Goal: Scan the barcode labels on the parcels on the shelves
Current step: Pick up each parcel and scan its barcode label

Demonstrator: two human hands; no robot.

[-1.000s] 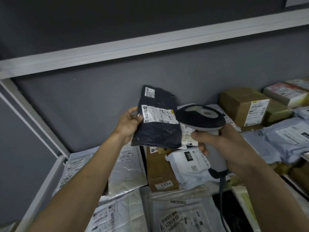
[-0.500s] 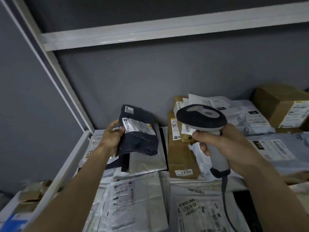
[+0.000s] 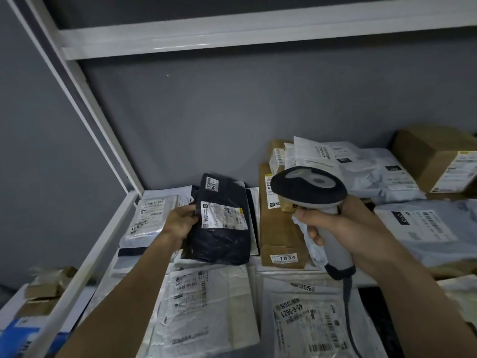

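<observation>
Black parcel lowered to the shelf, likely scanned.
My left hand (image 3: 180, 223) grips the black parcel (image 3: 219, 228); my right hand (image 3: 343, 228) grips the scanner (image 3: 309, 188).

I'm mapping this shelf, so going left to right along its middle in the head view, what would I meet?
White mailer bag → left hand → black parcel → long cardboard box → barcode scanner → right hand → grey mailer bag.

Left hand (image 3: 180, 223) grips black parcel (image 3: 219, 228); right hand (image 3: 346, 228) grips scanner (image 3: 309, 188).
</observation>
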